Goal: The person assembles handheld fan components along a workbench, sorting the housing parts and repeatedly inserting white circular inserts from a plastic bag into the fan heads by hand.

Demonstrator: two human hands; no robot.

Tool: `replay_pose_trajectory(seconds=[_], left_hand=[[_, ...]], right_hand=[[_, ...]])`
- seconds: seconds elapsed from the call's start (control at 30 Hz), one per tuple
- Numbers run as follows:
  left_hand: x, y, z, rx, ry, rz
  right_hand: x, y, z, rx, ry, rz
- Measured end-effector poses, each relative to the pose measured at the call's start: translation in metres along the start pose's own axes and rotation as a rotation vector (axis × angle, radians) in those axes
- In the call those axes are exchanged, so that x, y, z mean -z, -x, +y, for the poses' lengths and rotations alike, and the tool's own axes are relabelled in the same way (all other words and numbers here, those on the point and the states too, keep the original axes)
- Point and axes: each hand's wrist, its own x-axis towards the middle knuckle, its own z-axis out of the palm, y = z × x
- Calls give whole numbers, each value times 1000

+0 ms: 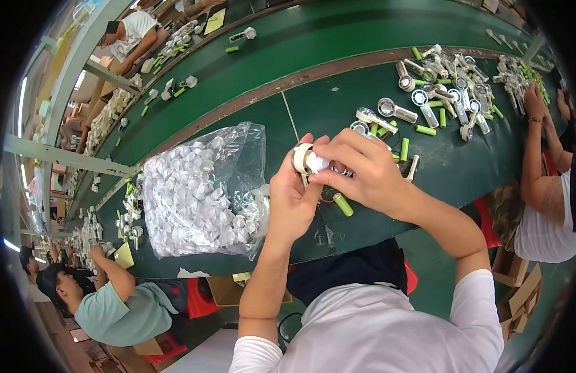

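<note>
Over the near table edge, my left hand (pixel 290 204) is closed around a small handheld fan body (pixel 299 155) with a round cream-coloured head. My right hand (pixel 380 176) pinches a white fan blade (pixel 316 163) at the opening of that head. Whether the blade is seated inside cannot be made out. Just below my fingers, a green cylindrical battery (pixel 343 205) lies on the table beside a thin red wire. To the left of my hands, a transparent plastic bag (pixel 250 146) is full of white fan blades (pixel 191 193).
A pile of fan bodies with green batteries (pixel 446 93) spreads across the right of the green table (pixel 238 121). Beyond a brown divider runs a green conveyor belt (pixel 313 46) carrying a few parts. Co-workers sit at the right (pixel 549 217), left (pixel 123 311) and across (pixel 139 28).
</note>
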Motion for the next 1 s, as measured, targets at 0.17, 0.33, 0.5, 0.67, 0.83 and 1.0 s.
replay_pose_trajectory(seconds=[0.17,0.33,0.5,0.67,0.83,1.0], left_hand=[[1,1,1,7,78,-25],[5,4,8,16,290,-103],[-6,6,7,-77,27,143],[3,12,-9,-121,82,209],[2,17,-6,-132,192,170],[5,27,-7,-224,113,162]], right_hand=[[-9,7,-4,-367,-238,21],[-7,7,-2,-54,-9,67],[-5,10,-7,61,134,36],[5,12,-5,-91,-141,-90],[0,14,-1,-388,-601,-96],[-18,22,-2,-453,-882,-125]])
